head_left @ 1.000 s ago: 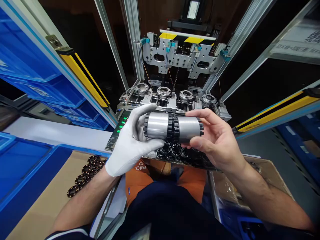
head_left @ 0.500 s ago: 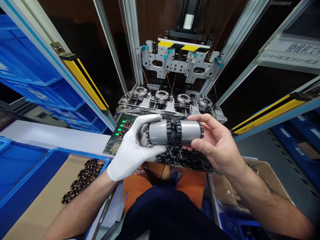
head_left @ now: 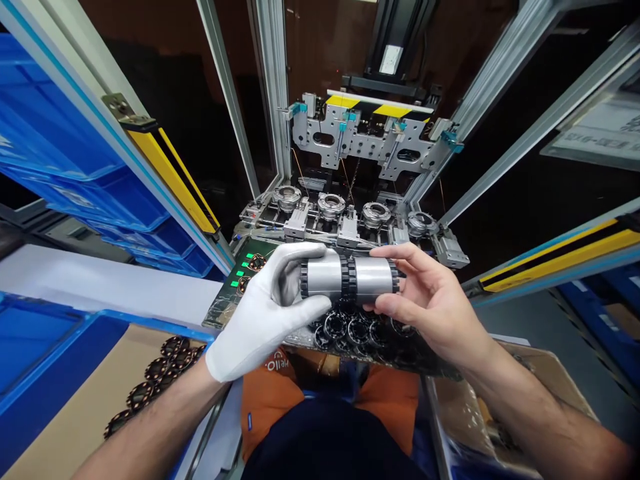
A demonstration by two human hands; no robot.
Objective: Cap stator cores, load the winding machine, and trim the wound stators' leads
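Note:
My left hand [head_left: 273, 303], in a white glove, is closed around a silver stator core [head_left: 324, 275] with black toothed ends. My bare right hand [head_left: 430, 293] grips a second, similar stator core [head_left: 374, 277] between thumb and fingers. The two cores lie on their sides, end to end, their black toothed ends touching in the middle. Beneath them, several black rings [head_left: 336, 325] lie on the front of the machine's dark table [head_left: 220, 300]. Copper-wound stators [head_left: 257, 262] sit near green marks on the table's left side, partly behind my glove.
Behind my hands stands a winding machine with several round metal holders [head_left: 331, 207] below a plate with yellow-black tape [head_left: 380, 109]. Left, a blue bin [head_left: 107, 327] holds copper-wound stators on cardboard. Yellow safety bars [head_left: 175, 180] flank the opening. A plastic-lined box [head_left: 555, 380] stands at right.
The two cores have come together, closing the small gap between their toothed ends. Both hands still hold them. The view has shifted slightly, so the machine appears lower and further right.

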